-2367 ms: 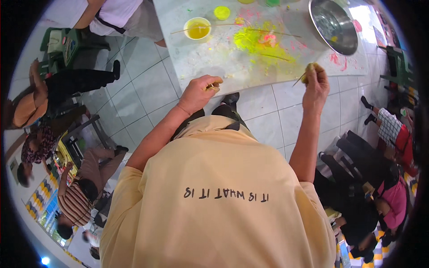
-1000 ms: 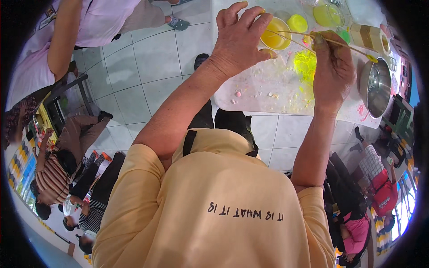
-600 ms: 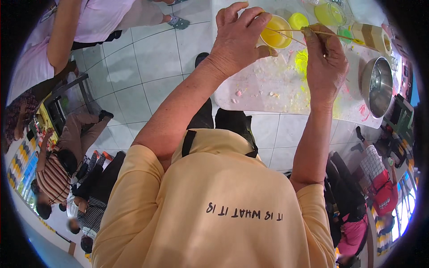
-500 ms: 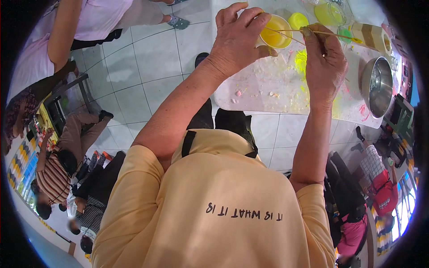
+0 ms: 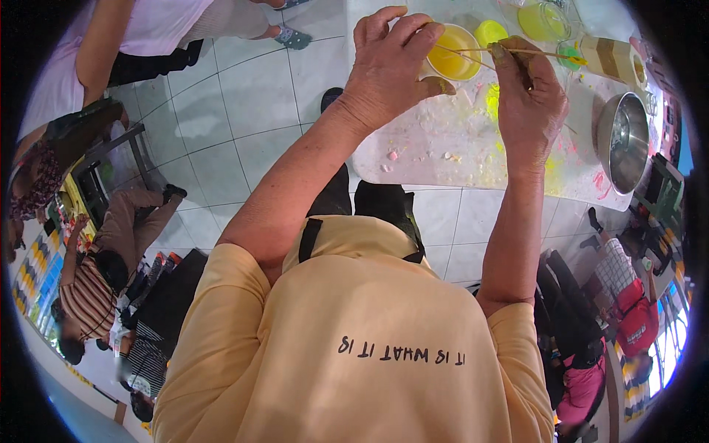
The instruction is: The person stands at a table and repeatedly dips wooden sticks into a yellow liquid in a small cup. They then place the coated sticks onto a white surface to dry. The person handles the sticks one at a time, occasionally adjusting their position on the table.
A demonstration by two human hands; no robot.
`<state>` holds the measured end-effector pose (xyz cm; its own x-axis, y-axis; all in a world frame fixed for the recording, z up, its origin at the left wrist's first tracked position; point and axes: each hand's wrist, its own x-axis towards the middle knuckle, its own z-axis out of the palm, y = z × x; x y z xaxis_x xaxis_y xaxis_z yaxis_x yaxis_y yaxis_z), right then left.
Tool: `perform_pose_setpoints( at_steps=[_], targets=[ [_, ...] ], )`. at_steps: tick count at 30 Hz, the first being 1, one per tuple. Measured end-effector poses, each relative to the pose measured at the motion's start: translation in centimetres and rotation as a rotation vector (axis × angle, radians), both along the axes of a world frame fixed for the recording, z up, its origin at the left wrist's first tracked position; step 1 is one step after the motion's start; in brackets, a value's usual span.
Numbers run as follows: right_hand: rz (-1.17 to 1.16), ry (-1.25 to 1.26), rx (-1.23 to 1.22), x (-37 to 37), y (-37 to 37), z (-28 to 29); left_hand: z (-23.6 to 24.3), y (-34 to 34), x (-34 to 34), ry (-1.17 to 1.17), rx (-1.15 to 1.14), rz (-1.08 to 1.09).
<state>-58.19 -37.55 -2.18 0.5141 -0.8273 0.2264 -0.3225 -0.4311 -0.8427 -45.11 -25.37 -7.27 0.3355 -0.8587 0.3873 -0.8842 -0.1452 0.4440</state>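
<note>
My left hand (image 5: 395, 70) is at the left rim of a cup of yellow liquid (image 5: 456, 65). Its fingers are curled around the end of a thin wooden stick (image 5: 465, 55), and the thumb stands apart. Just right of the cup, my right hand (image 5: 530, 107) pinches another thin wooden stick (image 5: 543, 52), which points right and has a yellow tip. The two sticks cross above the cup. What lies inside the right palm is hidden. Bright yellow stains (image 5: 492, 100) mark the white table (image 5: 421, 159) between my hands.
A steel bowl (image 5: 624, 140) stands at the table's right edge. Behind the hands are a yellow-green lid or small cup (image 5: 491, 32), a glass jar of yellow-green liquid (image 5: 543, 22), a small green container (image 5: 569, 57) and a brown-and-white carton (image 5: 609, 57). People stand to the left (image 5: 55, 81) and right.
My right hand has shifted slightly left and up, and its yellow-tipped stick has moved left with it. The left hand has barely moved.
</note>
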Motion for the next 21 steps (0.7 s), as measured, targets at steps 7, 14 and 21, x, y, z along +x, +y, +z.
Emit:
perform_pose_setpoints(
  at_steps=[7,14,21],
  targets=[
    [-0.001,0.007,-0.024,0.0,-0.1,-0.7,0.0,0.1,-0.1,0.001,0.027,-0.008],
    [-0.005,0.056,-0.041,0.1,-0.2,-0.6,0.4,-0.1,0.0,0.018,0.025,-0.019],
    [-0.022,0.039,-0.034,0.0,-0.1,1.0,0.7,-0.3,-0.1,0.028,0.022,-0.021]
  ],
)
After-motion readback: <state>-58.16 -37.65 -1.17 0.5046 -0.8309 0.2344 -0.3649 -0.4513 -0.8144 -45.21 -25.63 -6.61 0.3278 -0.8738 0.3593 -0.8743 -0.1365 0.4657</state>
